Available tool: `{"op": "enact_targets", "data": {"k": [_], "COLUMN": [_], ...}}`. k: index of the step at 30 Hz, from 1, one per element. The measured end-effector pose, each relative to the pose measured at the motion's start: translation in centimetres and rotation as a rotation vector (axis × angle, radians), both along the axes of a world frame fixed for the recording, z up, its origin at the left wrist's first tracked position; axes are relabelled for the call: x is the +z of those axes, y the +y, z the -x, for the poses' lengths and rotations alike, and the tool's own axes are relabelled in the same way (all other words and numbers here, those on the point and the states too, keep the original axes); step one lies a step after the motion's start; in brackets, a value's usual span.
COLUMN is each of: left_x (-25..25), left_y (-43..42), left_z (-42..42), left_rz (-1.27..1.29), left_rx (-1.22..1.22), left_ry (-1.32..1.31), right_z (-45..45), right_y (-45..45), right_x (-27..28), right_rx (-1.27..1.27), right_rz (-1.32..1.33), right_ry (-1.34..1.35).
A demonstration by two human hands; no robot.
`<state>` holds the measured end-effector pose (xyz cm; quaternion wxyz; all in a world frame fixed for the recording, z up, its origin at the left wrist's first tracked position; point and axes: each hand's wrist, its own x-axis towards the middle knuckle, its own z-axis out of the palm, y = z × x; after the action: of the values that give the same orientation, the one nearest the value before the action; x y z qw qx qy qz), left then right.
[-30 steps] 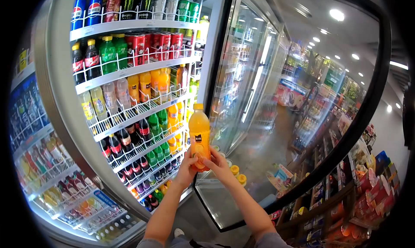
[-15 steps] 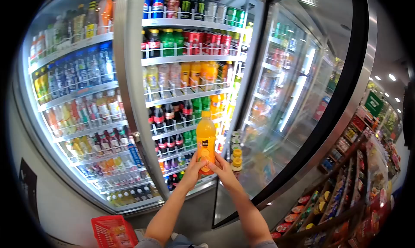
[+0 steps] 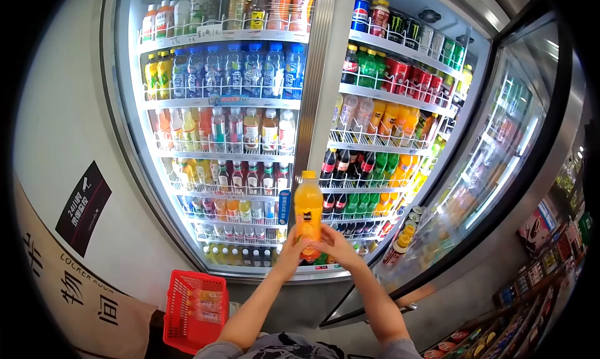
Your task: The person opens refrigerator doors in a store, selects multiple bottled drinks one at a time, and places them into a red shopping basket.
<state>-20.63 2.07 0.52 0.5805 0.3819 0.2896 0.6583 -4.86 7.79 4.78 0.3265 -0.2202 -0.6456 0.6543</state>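
Note:
Both of my hands are wrapped round the lower part of an orange juice bottle with a yellow-orange cap. It stands nearly upright in front of the fridge, its label facing me. My left hand is closed on the bottle from the left, and my right hand grips it from the right. The fingers partly cover the bottle's base. Behind it, the right-hand fridge section holds rows of drinks, including similar orange bottles on a middle shelf.
The glass fridge door stands open on the right. At lower left, a red basket with several clear bottles is on the floor. A left fridge section holds more drinks. Snack shelves are at lower right.
The view has turned left, bringing more of the left fridge section, the wall sign and the basket into sight. Both hands still hold the juice bottle.

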Motion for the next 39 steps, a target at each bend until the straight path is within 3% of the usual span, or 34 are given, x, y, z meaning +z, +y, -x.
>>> {"op": "enact_targets", "data": {"k": [12,15,22,25,33,37,39], "left_x": [-2.6,-4.8,-7.1,-9.3,-11.8,-13.1,-12.6], "left_y": [-0.3,-1.1,-5.4,-6.5,-10.6,-11.5,-12.3], "left_z": [10.7,14.2,19.8,22.0,25.8,27.2,26.8], "left_rz": [-0.076,-0.097,0.082,0.034,0.202,0.232,0.245], "left_rx": [0.246,0.417,0.474,0.599,0.937,1.136,1.143], "left_ry": [0.223,0.417,0.231,0.256,0.233,0.21,0.074], "right_z": [11.3,15.4,23.4,26.7,35.6,39.0,40.7], "right_y": [2.4,2.2,0.2,-0.3,-1.7,-2.0,-1.5], "right_x": [-1.8,-3.7,-7.1,-8.2,-11.6,-10.3,-12.2], "right_rx": [0.211,0.262,0.318,0.433,0.764,0.97,1.093], "right_rz": [-0.115,-0.111,-0.124,-0.102,-0.018,0.006,-0.003], "right_ry": [-0.113,-0.069,-0.155,-0.129,-0.178,-0.195,-0.245]}}
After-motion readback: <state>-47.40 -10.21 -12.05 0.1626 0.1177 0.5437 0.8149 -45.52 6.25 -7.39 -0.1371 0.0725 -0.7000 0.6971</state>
